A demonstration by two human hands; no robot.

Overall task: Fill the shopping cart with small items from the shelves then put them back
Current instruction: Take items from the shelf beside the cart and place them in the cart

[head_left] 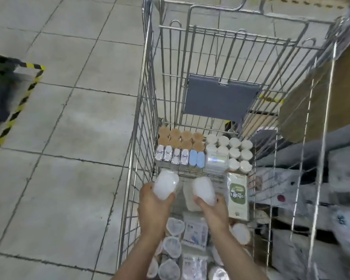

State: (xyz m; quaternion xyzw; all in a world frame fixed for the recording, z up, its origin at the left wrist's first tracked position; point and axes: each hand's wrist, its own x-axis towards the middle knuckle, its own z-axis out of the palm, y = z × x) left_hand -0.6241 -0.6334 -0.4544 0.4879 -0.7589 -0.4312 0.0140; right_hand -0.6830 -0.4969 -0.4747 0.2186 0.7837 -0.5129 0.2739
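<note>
Over the wire shopping cart (150, 110), the left hand (153, 207) grips one white plastic pot (166, 184) and the right hand (213, 211) grips another white pot (204, 190), neither showing readable print. Beside the right hand stands a white-and-green carton (237, 196) with green characters too blurred to read. Brown-lidded jars (180, 138) and white-lidded jars (234, 150) fill the cart's far end.

We see the wire shopping cart (150, 110) standing on the grey tiled floor (69, 118). On its bottom lie brown-lidded jars (180, 138) and white-lidded jars (234, 150) at the far end (packed in rows), then foil-topped tubs (173, 155), a green-and-white box (237, 196), and clear lidded cups (173, 245) nearest us.
</note>
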